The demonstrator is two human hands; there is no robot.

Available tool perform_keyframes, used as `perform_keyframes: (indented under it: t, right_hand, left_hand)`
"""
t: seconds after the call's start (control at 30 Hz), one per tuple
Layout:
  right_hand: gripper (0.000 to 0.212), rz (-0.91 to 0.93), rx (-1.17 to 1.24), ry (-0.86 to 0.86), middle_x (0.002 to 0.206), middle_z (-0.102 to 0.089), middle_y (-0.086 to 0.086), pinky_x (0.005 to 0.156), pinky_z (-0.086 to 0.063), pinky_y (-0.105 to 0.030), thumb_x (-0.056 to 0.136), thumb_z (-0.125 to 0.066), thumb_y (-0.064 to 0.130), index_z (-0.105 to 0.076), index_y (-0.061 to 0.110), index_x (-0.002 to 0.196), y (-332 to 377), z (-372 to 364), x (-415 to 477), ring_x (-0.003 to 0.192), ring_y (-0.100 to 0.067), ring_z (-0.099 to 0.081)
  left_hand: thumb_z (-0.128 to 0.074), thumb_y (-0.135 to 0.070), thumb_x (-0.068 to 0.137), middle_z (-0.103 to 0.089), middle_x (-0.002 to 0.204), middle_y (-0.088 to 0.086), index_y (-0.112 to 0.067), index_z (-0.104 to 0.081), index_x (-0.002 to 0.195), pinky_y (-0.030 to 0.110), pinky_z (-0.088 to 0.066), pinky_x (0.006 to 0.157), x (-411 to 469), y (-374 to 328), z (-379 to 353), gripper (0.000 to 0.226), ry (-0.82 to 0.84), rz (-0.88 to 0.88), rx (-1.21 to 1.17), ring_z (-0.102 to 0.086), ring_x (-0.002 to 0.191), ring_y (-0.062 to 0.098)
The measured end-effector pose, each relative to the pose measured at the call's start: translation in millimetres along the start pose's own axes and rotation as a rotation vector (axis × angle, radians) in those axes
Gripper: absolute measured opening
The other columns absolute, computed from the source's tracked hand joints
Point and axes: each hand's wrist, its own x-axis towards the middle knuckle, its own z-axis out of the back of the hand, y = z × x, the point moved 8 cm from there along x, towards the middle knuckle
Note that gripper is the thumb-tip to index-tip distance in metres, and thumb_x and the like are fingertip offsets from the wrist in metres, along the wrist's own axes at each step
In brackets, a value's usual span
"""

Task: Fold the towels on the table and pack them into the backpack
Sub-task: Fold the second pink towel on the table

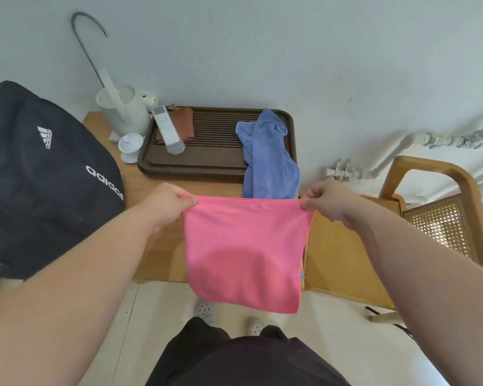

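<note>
A pink towel (246, 252) hangs in the air over the front edge of the wooden table (140, 179), stretched flat between my hands. My left hand (168, 203) pinches its top left corner and my right hand (326, 200) pinches its top right corner. A crumpled blue towel (268, 160) lies behind it, partly on a dark tray and partly on the table. Thin edges of other cloth show behind the pink towel's right side. The black backpack (39, 174) stands at the table's left end.
A dark brown slatted tray (215, 162) at the back holds a brownish cloth (183, 125) and a white remote (168, 129). A white kettle (123, 110) and small white cup (130, 146) stand beside it. A wooden cane chair (435, 218) stands to the right.
</note>
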Motion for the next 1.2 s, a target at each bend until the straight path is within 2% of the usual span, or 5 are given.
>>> perform_keyframes:
  t: [0.17, 0.37, 0.67, 0.97, 1.2]
  right_hand:
    - [0.012, -0.075, -0.163, -0.188, 0.087, -0.07, -0.012, 0.054, -0.043, -0.029, 0.087, -0.061, 0.014, -0.065, 0.003, 0.088, -22.8, -15.7, 36.9, 0.065, -0.022, -0.054]
    - [0.013, -0.1, -0.106, -0.285, 0.087, -0.07, -0.011, 0.072, -0.061, -0.049, 0.089, -0.04, 0.023, -0.053, 0.026, 0.085, -8.7, -6.8, 63.6, 0.075, -0.035, -0.069]
    - [0.02, -0.094, -0.066, -0.326, 0.055, -0.069, -0.004, 0.062, -0.061, -0.045, 0.093, -0.041, 0.012, -0.057, 0.022, 0.098, -7.1, -1.6, 58.2, 0.056, -0.026, -0.069]
    - [0.007, -0.102, -0.006, -0.18, 0.062, -0.072, -0.001, 0.063, -0.061, -0.041, 0.078, -0.063, 0.01, -0.067, 0.012, 0.073, -69.8, -41.8, -3.6, 0.054, -0.016, -0.071]
    - [0.011, -0.114, 0.025, -0.123, 0.063, -0.069, -0.005, 0.063, -0.058, -0.043, 0.075, -0.066, 0.021, -0.065, 0.012, 0.067, -110.8, -80.2, -27.6, 0.067, -0.026, -0.072]
  left_hand:
    - [-0.067, -0.026, 0.095, -0.074, 0.095, 0.002, -0.017, -0.078, 0.095, 0.031, -0.048, 0.08, 35.7, 4.1, -13.5, 0.014, -0.099, 0.0, 0.246, -0.065, 0.091, 0.024]
    - [-0.049, -0.014, 0.102, -0.073, 0.074, 0.014, -0.021, -0.067, 0.105, 0.027, -0.047, 0.044, 65.8, -3.4, -18.3, 0.019, -0.103, 0.092, -0.073, -0.069, 0.056, 0.028]
    - [-0.049, -0.013, 0.102, -0.073, 0.083, 0.008, -0.02, -0.067, 0.109, 0.032, -0.053, 0.053, 76.2, -11.6, -15.4, 0.021, -0.12, 0.055, -0.103, -0.073, 0.069, 0.029]
    - [-0.056, -0.007, 0.096, -0.076, 0.093, -0.001, -0.025, -0.073, 0.103, 0.041, -0.06, 0.07, 10.3, 55.5, -54.5, 0.026, 0.04, 0.015, -0.074, -0.074, 0.08, 0.018]
    - [-0.06, -0.027, 0.099, -0.076, 0.086, -0.001, -0.024, -0.075, 0.089, 0.042, -0.057, 0.074, -25.3, 111.5, -85.5, 0.018, -0.061, 0.168, -0.194, -0.074, 0.075, 0.019]
